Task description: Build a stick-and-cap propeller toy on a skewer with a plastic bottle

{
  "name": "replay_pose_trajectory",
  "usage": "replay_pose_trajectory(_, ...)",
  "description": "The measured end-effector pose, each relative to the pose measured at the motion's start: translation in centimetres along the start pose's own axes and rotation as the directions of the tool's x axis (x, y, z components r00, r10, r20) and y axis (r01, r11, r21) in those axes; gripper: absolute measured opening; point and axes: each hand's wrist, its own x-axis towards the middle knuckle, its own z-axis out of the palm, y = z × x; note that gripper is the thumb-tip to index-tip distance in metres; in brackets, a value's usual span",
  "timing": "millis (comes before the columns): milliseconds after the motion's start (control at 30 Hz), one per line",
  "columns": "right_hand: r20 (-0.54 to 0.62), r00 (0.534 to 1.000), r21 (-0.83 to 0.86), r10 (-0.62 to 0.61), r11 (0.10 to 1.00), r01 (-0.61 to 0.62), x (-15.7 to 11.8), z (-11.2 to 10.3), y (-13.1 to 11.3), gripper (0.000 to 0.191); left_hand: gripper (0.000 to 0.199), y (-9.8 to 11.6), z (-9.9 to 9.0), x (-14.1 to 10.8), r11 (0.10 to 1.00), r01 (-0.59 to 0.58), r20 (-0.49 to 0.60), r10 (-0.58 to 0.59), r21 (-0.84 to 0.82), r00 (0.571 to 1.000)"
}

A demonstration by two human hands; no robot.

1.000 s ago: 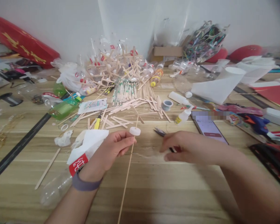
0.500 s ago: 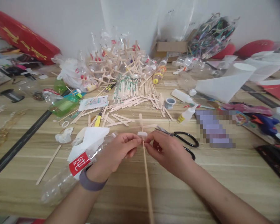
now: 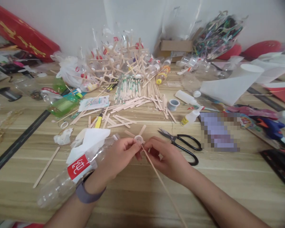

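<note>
Fingertips of my left hand (image 3: 120, 158) pinch a white bottle cap (image 3: 139, 138) at its lower edge. Crossed craft sticks (image 3: 141, 129) show just beyond the cap. From the cap a thin wooden skewer (image 3: 162, 182) slants down toward the lower right. My right hand (image 3: 168, 160) is closed, its curled fingertips at the skewer just below the cap; the exact grip is partly hidden. Beside my left wrist a clear plastic bottle (image 3: 53, 186) with a red label lies on its side. Black-handled scissors (image 3: 178, 139) rest open beyond my right hand.
Behind my hands lie loose craft sticks (image 3: 123, 122), a bundle of skewers (image 3: 150, 90) and a heap of bottles with stick crosses (image 3: 123, 60). A glue bottle (image 3: 190, 117) and a wire spool (image 3: 173, 104) stand to the right. White tissue (image 3: 95, 139) lies left.
The cap has turned so its round face shows more, and the crossed sticks have rotated with it. The skewer's near end has swung right. Both hands have shifted slightly left and down.
</note>
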Motion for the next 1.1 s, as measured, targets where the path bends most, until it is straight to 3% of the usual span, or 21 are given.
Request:
replay_pose_trajectory(100,0.02,0.998,-0.064,-0.055,0.996,0.056,0.0,0.0,0.3,0.011,0.038,-0.2,0.2,-0.1,0.996,0.023,0.009,-0.022,-0.088,1.0)
replay_pose_trajectory(267,0.011,0.984,-0.314,-0.178,0.933,0.172,-0.2,0.2,1.1,0.016,0.028,0.0,0.3,0.0,0.99,-0.004,0.013,0.006,-0.141,1.0)
replay_pose_trajectory(433,0.017,0.987,-0.43,-0.16,0.89,0.152,-0.1,0.4,1.6,0.019,0.024,0.0,0.2,0.2,0.98,0.131,0.053,-0.124,-0.15,0.991)
replay_pose_trajectory(567,-0.021,0.993,-0.485,-0.113,0.87,0.089,-0.1,0.7,1.7,0.015,0.021,-0.3,0.3,0.2,0.988,0.139,0.04,-0.137,-0.065,0.99)
replay_pose_trajectory(733,-0.031,0.999,-0.307,0.014,0.951,-0.023,-0.3,1.5,1.4,0.011,0.018,-0.3,0.6,0.1,0.984,0.127,-0.039,-0.123,0.128,0.992)
replay_pose_trajectory(833,-0.041,0.999,-0.181,0.008,0.983,-0.016,-0.4,1.7,1.0,0.012,0.016,-0.2,0.7,0.1,0.979,0.1,-0.042,-0.094,0.179,0.995)
replay_pose_trajectory(967,-0.12,0.992,-0.122,0.027,0.992,-0.042,-0.2,1.2,0.9,0.011,0.017,-0.3,0.7,0.1,0.98,0.138,-0.029,-0.135,0.146,0.99)
replay_pose_trajectory(1100,-0.125,0.988,-0.045,0.09,0.994,-0.096,0.1,0.8,1.0,0.01,0.015,-0.5,0.7,0.2,0.982,0.189,0.022,-0.189,0.002,0.982)
